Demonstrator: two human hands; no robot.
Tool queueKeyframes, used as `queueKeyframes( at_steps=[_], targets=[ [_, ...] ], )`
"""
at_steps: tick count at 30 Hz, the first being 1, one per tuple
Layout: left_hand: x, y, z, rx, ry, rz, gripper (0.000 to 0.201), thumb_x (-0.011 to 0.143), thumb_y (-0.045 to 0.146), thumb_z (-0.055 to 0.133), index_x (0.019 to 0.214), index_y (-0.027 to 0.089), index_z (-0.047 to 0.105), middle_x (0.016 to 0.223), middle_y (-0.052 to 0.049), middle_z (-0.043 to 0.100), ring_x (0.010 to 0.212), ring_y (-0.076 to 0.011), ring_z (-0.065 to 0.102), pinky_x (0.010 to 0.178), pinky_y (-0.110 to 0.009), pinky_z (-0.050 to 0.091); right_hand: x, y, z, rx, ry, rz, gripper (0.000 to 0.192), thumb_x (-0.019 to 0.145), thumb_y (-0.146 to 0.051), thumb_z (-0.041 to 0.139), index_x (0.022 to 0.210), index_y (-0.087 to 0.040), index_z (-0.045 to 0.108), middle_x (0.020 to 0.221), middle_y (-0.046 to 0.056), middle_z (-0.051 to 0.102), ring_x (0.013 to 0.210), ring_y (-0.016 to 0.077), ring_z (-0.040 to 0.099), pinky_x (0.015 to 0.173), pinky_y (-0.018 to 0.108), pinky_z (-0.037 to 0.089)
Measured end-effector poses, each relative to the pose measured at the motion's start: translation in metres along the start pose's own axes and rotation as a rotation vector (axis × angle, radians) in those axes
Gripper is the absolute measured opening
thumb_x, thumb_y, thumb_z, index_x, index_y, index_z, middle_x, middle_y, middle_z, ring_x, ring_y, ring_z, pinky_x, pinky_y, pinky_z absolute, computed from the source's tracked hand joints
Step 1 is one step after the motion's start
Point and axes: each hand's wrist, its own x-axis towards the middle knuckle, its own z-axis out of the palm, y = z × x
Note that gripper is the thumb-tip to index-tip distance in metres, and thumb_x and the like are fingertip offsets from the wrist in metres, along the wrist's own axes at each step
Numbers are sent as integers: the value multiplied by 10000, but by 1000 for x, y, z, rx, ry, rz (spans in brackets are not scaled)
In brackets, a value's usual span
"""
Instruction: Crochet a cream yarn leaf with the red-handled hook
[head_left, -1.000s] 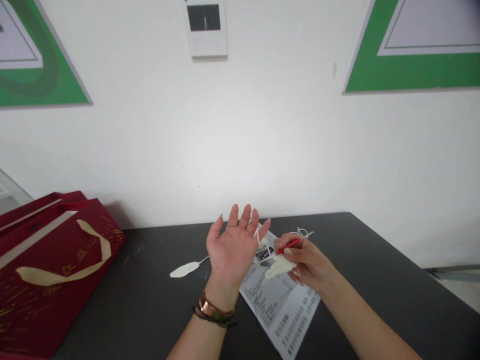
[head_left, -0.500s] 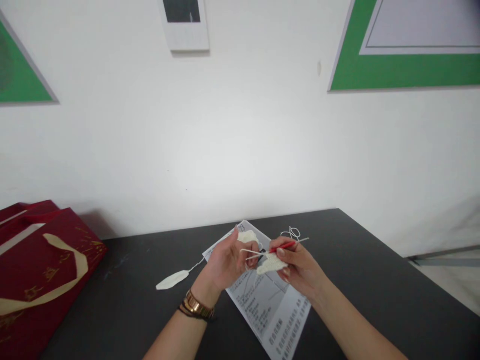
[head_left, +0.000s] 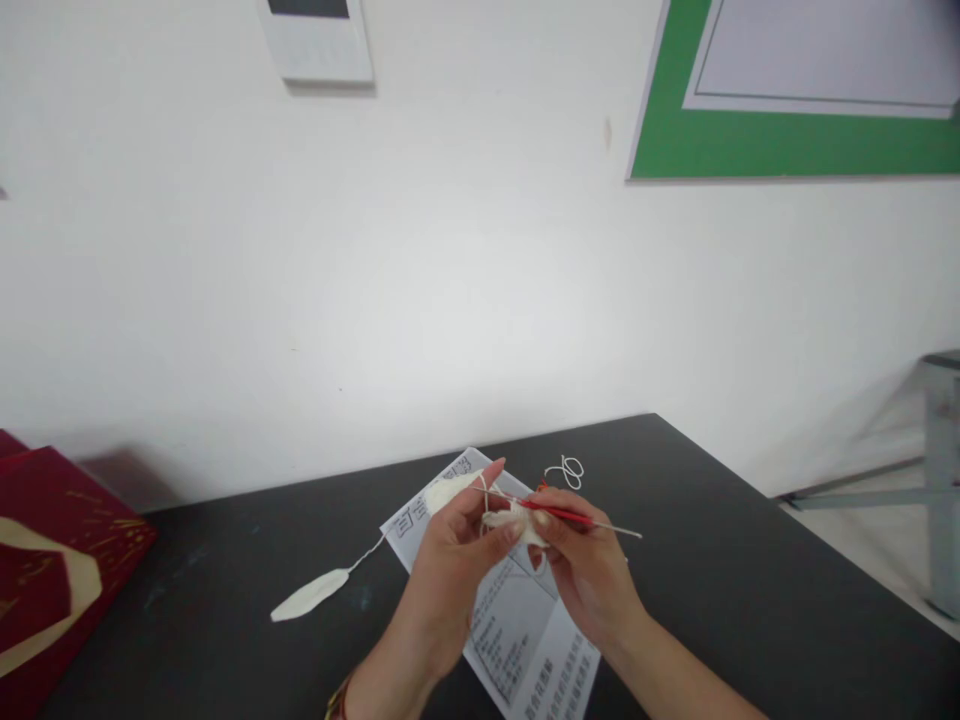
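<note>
My left hand [head_left: 450, 570] pinches a small cream crochet piece [head_left: 504, 519] between thumb and fingers, with white yarn looped over the index finger. My right hand [head_left: 589, 570] grips a red-handled crochet hook [head_left: 564, 514], its metal tip pointing right. Both hands meet above a printed instruction sheet [head_left: 502, 625] on the black table [head_left: 750, 590]. A ball of cream yarn [head_left: 448, 491] lies partly hidden behind my left hand.
A flat white leaf-shaped crochet piece [head_left: 310, 594] lies on the table to the left, with a thread trailing from it. A loose curl of white yarn [head_left: 568, 470] lies behind my hands. A red gift bag [head_left: 52, 560] sits at the far left. A white wall stands behind.
My left hand went from raised and open to closed on the crochet piece. The hook swung from pointing up-right to level. The view shifted to the right.
</note>
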Motion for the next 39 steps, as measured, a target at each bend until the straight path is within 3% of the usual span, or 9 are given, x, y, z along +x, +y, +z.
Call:
queueKeyframes(
  at_steps=[5, 9, 16, 20, 26, 29, 33, 39],
  targets=[
    [-6, -6, 12, -63, 120, 3, 678, 691, 157, 774, 1319, 209, 525, 780, 4, 644, 619, -129, 609, 655, -287, 478, -6, 4, -3, -155, -16, -137, 92, 682, -191, 795, 771, -207, 776, 736, 35, 699, 541, 119, 576, 470, 234, 465],
    [-5, 2, 10, -91, 119, -16, 699, 683, 157, 780, 1329, 207, 517, 679, 27, 641, 553, -125, 605, 600, -271, 469, -6, 4, -4, -168, -23, -134, 101, 681, -195, 794, 777, -219, 777, 742, 35, 692, 561, 133, 584, 462, 238, 464],
    [2, 16, -8, 138, 71, -95, 717, 611, 154, 826, 1282, 131, 575, 670, -23, 695, 598, -166, 635, 618, -289, 462, -5, 1, 0, -65, -25, -7, 119, 620, -241, 837, 718, -208, 779, 673, 31, 687, 500, 114, 559, 398, 207, 429],
    [0, 21, -6, 242, 114, -88, 784, 608, 209, 834, 1326, 123, 531, 725, -47, 707, 629, -172, 639, 611, -279, 458, -5, -1, 0, -185, -44, -77, 94, 644, -198, 817, 731, -201, 783, 661, 26, 670, 508, 120, 579, 418, 216, 452],
    [2, 22, -16, 203, 46, -115, 603, 633, 128, 807, 1209, 99, 631, 581, 4, 643, 486, -56, 466, 501, -185, 341, -5, 3, -3, -179, -56, -81, 97, 668, -199, 804, 762, -213, 782, 671, 22, 663, 512, 121, 579, 418, 219, 449],
    [3, 20, -20, 187, 27, -109, 619, 692, 142, 775, 1280, 146, 582, 723, -32, 685, 590, -85, 540, 574, -202, 394, -5, 5, -5, -199, -49, -111, 99, 683, -198, 795, 780, -218, 782, 676, 20, 657, 526, 122, 573, 432, 228, 453],
    [0, 16, -12, 176, 8, -82, 676, 687, 167, 787, 1317, 199, 546, 884, -49, 672, 837, -179, 616, 790, -302, 455, -5, 6, -6, -276, -35, -185, 107, 686, -188, 790, 786, -227, 785, 707, 34, 677, 541, 136, 576, 442, 247, 458],
    [-6, 14, -3, 178, 116, -72, 758, 668, 177, 791, 1362, 228, 491, 821, -16, 641, 755, -182, 618, 739, -328, 469, -7, 8, -5, -198, -46, -129, 100, 721, -248, 779, 819, -236, 782, 796, 38, 726, 738, 170, 631, 646, 272, 496]
  ],
)
